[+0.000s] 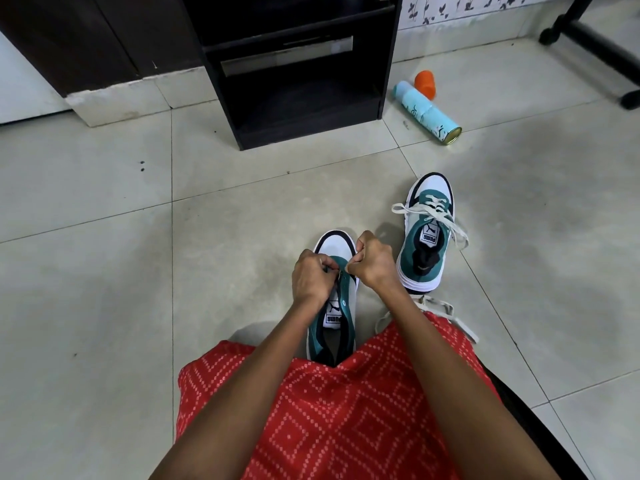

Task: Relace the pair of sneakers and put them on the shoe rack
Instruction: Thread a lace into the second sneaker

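Note:
A teal and white sneaker (337,308) stands on the floor just in front of my lap, toe pointing away. My left hand (311,277) and my right hand (372,259) are both curled over its front eyelets, each pinching the lace there. A loose cream lace (440,311) trails on the floor to the right of my right forearm. The second sneaker (427,233) stands further right, partly laced, with its lace ends spread loose over its sides. The black shoe rack (301,98) stands ahead against the wall with open shelves.
A light blue spray can (427,112) lies on the tiles right of the rack, with an orange cap (425,83) behind it. A black chair base (595,39) is at the far right. A dark cabinet (86,39) stands at the back left.

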